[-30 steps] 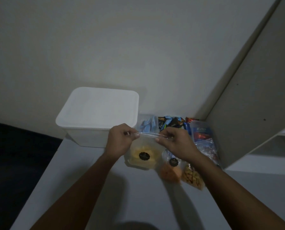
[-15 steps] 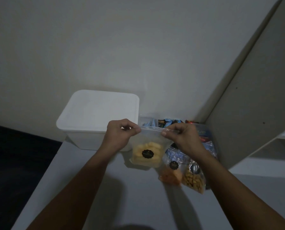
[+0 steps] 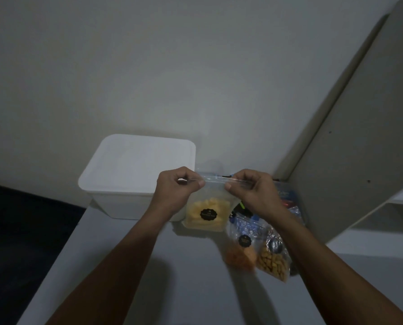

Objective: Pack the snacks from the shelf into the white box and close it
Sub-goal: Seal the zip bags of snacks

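1. White box (image 3: 134,174), lid on, stands at the left on the shelf (image 3: 125,266) against the wall (image 3: 172,66); bare shelf surface lies in front of it.
2. Left hand (image 3: 172,193) and right hand (image 3: 254,193) each pinch the top seal of a clear snack bag (image 3: 207,212), held upright just right of the box; yellow pieces inside, black label.
3. Further snack bags (image 3: 259,252) lie at the right, beside the upright side panel (image 3: 350,146).
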`<state>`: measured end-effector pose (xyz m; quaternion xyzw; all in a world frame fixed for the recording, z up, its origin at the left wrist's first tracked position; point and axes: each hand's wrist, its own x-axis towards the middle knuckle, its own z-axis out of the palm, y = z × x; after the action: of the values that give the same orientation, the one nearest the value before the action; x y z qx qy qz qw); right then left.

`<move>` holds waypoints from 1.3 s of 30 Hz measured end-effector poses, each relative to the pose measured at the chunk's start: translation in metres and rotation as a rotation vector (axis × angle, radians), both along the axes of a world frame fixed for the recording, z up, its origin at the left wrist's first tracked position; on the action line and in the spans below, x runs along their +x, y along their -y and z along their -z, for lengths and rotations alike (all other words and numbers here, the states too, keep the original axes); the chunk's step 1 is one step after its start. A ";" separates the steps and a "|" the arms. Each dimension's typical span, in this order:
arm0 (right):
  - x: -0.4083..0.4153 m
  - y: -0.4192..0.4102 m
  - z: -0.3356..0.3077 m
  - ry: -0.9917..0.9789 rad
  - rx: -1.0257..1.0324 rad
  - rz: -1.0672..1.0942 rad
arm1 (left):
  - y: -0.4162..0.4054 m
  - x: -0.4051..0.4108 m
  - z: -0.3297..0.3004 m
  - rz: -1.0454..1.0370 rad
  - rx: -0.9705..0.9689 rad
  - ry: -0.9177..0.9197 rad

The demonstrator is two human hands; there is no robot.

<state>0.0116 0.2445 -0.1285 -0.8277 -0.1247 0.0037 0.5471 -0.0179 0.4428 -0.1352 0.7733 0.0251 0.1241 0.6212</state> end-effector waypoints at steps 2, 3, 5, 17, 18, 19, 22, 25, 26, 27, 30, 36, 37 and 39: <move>0.001 -0.001 -0.002 0.010 -0.013 -0.014 | 0.002 0.002 0.000 0.003 0.021 0.008; 0.002 -0.001 -0.002 0.015 -0.032 -0.013 | 0.002 0.002 0.001 0.010 0.034 0.015; 0.003 -0.001 -0.004 0.020 -0.064 0.004 | 0.004 0.002 0.000 0.028 0.045 0.018; 0.000 -0.006 -0.012 0.121 -0.310 -0.049 | 0.010 0.001 -0.005 0.031 0.116 0.037; 0.000 -0.007 -0.014 0.133 -0.339 -0.057 | 0.011 0.001 -0.005 0.036 0.123 0.034; 0.000 -0.009 -0.016 0.138 -0.353 -0.058 | 0.013 0.001 -0.004 0.042 0.123 0.028; 0.001 -0.011 -0.018 0.150 -0.388 -0.011 | 0.016 0.001 -0.006 0.062 0.071 -0.007; 0.002 -0.009 -0.015 0.145 -0.358 0.044 | 0.011 0.001 -0.008 0.042 0.030 -0.011; 0.001 -0.008 -0.015 0.133 -0.351 0.040 | 0.009 0.001 -0.008 0.032 0.024 -0.012; 0.000 -0.008 -0.015 0.125 -0.363 0.024 | 0.008 0.001 -0.009 0.022 0.027 -0.014; -0.003 -0.010 -0.017 0.173 -0.419 -0.032 | 0.007 0.001 -0.008 0.006 0.060 0.000; -0.001 -0.019 -0.016 0.203 -0.450 -0.007 | 0.015 0.000 -0.006 0.033 0.075 -0.017; -0.001 -0.019 -0.015 0.206 -0.463 0.001 | 0.016 -0.001 -0.007 0.044 0.067 -0.024; -0.002 -0.019 -0.014 0.199 -0.449 0.008 | 0.017 -0.003 -0.007 0.046 0.068 -0.028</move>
<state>0.0093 0.2634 -0.1144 -0.9253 -0.1708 -0.0524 0.3344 -0.0205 0.4254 -0.1279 0.7960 0.0119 0.0995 0.5970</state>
